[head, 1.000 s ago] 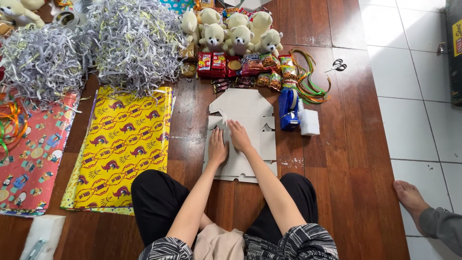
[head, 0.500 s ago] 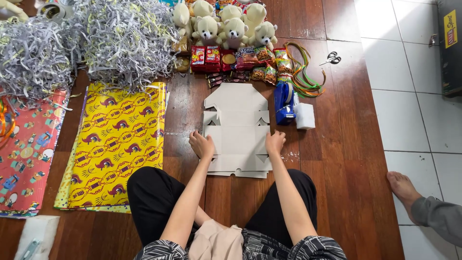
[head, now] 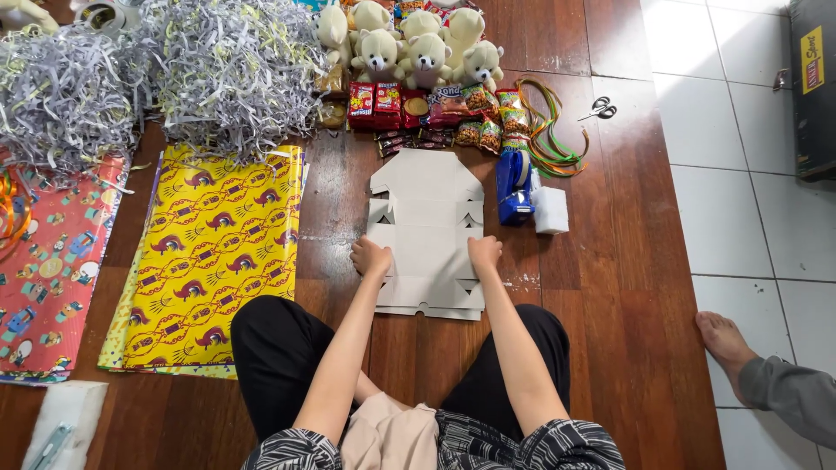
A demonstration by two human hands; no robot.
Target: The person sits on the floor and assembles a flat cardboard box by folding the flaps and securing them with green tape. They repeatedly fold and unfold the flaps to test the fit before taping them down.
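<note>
I see a flat box blank [head: 427,235] lying at frame centre on the wood floor [head: 627,287], unfolded, nothing in it. My left hand [head: 371,258] sits curled on its left edge, fingers bent down onto the card; my right hand [head: 484,252] does the same on the right edge. Both touch the card, well apart from each other; whether they pinch the edges or just press, I cannot tell.

Just right of the blank: a blue tape dispenser [head: 514,184] with a white block [head: 550,210] beside it. Above the blank, a row of snack packs [head: 418,109], and behind them small teddy bears [head: 409,43] at top centre. Ribbons [head: 549,139] and scissors [head: 599,109] lie upper right. Upper left: heap of shredded paper [head: 165,70]. Left of the blank, yellow wrap [head: 209,252]; far left, red wrap [head: 48,261]. Another person's bare foot [head: 721,339] rests on white tiles [head: 740,218] at lower right.
</note>
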